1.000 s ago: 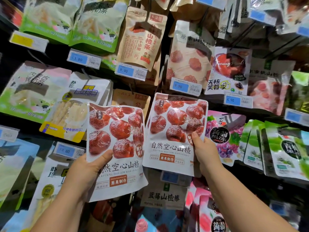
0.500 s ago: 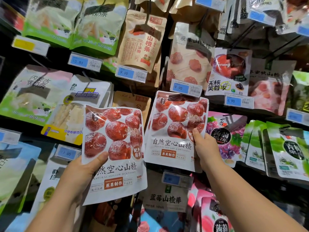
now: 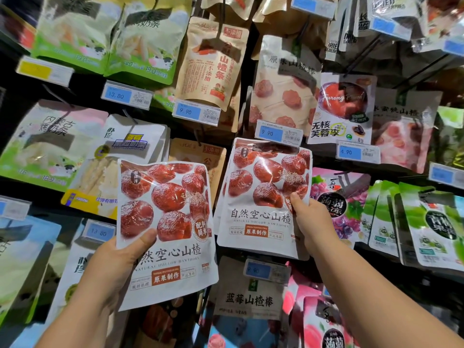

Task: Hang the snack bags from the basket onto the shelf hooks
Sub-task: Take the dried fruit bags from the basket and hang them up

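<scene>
The left hand (image 3: 114,266) grips a glossy white plastic snack bag printed with red hawthorn fruit (image 3: 165,229) by its lower left corner, thumb pressed across the front, holding it upright in front of the shelf display. To the right, the right hand (image 3: 312,222) pinches the right edge of a second white hawthorn bag (image 3: 263,197), raised against the rack with its top edge just under a blue price tag reading 9.90 (image 3: 278,134). Whether it sits on a hook I cannot tell. A purple grape jelly pouch (image 3: 339,204) hangs just right of it.
</scene>
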{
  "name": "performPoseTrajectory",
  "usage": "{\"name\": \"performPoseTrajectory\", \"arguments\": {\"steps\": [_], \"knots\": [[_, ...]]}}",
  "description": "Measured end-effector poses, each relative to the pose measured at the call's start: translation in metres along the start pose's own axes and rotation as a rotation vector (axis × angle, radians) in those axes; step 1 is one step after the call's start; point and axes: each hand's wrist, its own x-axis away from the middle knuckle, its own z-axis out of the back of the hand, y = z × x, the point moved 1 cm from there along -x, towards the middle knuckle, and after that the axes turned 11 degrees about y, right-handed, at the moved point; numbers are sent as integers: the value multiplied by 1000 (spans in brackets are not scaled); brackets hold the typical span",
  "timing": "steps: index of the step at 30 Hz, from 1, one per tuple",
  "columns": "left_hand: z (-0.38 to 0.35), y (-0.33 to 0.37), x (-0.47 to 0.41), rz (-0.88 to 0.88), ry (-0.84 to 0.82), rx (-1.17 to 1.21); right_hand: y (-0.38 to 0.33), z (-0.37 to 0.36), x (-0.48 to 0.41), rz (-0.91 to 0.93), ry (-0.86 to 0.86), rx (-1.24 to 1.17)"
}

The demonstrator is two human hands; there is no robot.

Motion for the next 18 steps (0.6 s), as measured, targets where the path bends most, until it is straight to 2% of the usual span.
{"name": "performPoseTrajectory", "arguments": {"steps": [18], "knots": [[-5, 2, 6, -16, 7, -78, -2, -1, -14, -61, -7, 54]]}}
